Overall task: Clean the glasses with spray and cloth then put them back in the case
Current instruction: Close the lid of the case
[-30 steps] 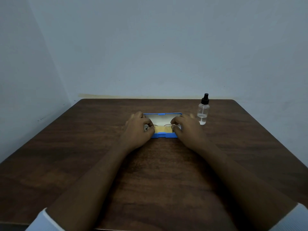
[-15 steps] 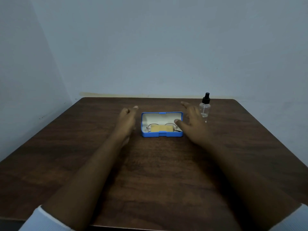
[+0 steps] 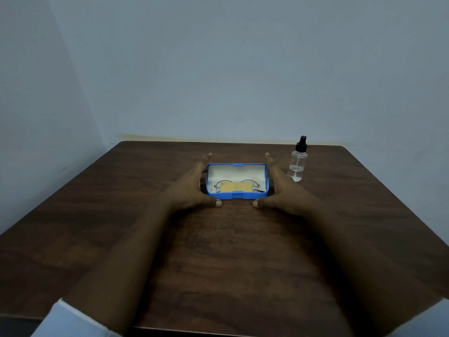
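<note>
A blue rectangular plastic glasses case [image 3: 237,196] lies open on a dark brown wooden table [image 3: 230,259], its cream lining showing. Inside the case, towards its near wall, sit thin metal-framed glasses with 2 round lenses [image 3: 250,183], and a folded yellow cleaning cloth [image 3: 237,187] lies on top of them, covering the bridge and the lower part of both lenses. The left hand [image 3: 192,188] stands on edge just beside the left end of the case, its fingers straight and together, reaching along that end towards the case's far corner. The right hand [image 3: 284,190] mirrors it just beside the right end of the case, fingers likewise straight and holding nothing. Both thumbs stretch out in front of the case's near wall, their tips pointing at each other with a gap between them. Whether either palm actually touches the case walls cannot be told from this view. A small clear plastic spray bottle with a black nozzle [image 3: 297,164] stands upright to the right of the case, just beyond the right hand, with a little liquid in its bottom. White sleeves [image 3: 73,322] cover both forearms well on the near side of the case, at the table's near edge
</note>
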Available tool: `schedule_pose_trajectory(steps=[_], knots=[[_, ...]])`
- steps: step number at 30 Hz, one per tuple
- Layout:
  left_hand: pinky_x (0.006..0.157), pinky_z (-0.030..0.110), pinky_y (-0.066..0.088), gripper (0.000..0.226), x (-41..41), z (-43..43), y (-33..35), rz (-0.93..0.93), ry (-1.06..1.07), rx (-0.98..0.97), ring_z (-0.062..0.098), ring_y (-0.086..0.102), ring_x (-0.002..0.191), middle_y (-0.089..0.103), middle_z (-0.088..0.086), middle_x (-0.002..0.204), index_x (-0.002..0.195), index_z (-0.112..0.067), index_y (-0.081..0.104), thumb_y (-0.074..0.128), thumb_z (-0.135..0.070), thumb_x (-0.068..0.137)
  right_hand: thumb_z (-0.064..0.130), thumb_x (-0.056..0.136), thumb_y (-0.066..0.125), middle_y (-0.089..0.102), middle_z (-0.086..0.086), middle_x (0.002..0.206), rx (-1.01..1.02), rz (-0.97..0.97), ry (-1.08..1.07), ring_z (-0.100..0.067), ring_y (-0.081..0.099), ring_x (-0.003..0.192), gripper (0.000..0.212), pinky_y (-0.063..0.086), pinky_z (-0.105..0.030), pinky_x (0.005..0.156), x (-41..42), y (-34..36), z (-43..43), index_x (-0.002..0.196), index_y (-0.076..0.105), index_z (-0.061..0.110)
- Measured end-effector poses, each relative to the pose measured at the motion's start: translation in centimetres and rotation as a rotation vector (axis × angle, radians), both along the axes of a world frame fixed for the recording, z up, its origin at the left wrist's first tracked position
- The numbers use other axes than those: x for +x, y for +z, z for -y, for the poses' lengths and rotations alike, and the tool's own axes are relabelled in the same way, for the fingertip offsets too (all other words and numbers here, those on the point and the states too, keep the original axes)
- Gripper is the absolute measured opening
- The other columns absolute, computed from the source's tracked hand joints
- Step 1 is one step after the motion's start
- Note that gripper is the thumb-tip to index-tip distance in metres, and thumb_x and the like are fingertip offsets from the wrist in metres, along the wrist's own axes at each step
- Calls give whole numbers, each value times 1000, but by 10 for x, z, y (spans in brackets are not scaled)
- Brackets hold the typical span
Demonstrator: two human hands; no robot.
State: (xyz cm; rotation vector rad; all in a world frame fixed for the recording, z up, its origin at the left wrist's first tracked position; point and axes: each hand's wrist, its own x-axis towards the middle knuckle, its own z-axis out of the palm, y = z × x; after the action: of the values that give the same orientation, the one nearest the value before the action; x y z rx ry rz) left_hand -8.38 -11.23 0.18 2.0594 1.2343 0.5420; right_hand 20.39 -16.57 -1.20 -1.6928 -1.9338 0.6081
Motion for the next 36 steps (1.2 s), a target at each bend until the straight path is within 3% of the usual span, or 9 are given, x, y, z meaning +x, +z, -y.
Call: schedule_pose_trajectory(steps=[5,9,15,18,20,24,29,33,36], knots=[[109,39,52,126,1,-1,-5,11,29,57,14,58,129,51,-1,154,166,-36,15,97,-28,71,40,77,88,32,1,166,-30,-46,-25,-21,40,145,133,37,-29,109,-1,-4,0,161,-15,37],[103,30,53,113,2,2,-4,139,64,89,10,54,130,48,-6,153,160,-37,33,98,-20,69,32,77,89,40,2,160,41,-130,-75,-18,48,138,124,42,-29,108,-2,-4,1,164,0,32],[85,27,62,83,6,10,2,546,26,-81,12,74,108,68,1,125,140,-21,54,88,12,71,2,78,86,51,7,136,24,-722,-52,-26,72,108,93,62,-46,87,-10,4,7,154,39,29],[86,32,63,77,8,9,2,629,16,-151,20,74,112,66,7,129,135,-19,57,84,15,72,13,91,75,53,-11,139,-108,-1013,-32,-30,71,109,53,62,-48,83,-15,12,13,139,53,21],[91,36,62,74,8,6,-1,653,0,-196,23,72,116,62,9,136,132,-22,60,86,12,71,32,100,62,61,-16,134,-160,-1143,-85,-31,73,103,36,63,-49,78,-18,17,15,132,54,17],[92,35,61,68,12,5,-4,643,-19,-208,23,69,121,61,10,139,125,-24,64,89,9,70,52,102,51,75,-15,116,-225,-1195,-187,-32,76,98,44,62,-46,69,-20,18,15,124,59,15],[95,40,60,59,15,11,1,720,16,-308,23,69,119,62,11,138,121,-20,67,90,-7,69,33,101,63,66,-22,131,-279,-1241,-247,-35,74,99,40,62,-40,61,-17,16,13,131,61,8],[75,40,64,42,28,20,9,887,157,-464,26,72,102,65,20,131,131,-7,62,64,-35,101,27,100,64,62,-23,134,-263,-1273,-237,-34,73,95,38,61,-40,59,-16,16,14,132,60,7],[69,44,65,52,35,22,10,912,228,-584,30,76,96,72,17,116,119,-8,67,61,-54,99,23,100,64,65,-23,130,-256,-1260,-191,-35,74,92,41,61,-41,61,-20,16,15,134,56,2]])
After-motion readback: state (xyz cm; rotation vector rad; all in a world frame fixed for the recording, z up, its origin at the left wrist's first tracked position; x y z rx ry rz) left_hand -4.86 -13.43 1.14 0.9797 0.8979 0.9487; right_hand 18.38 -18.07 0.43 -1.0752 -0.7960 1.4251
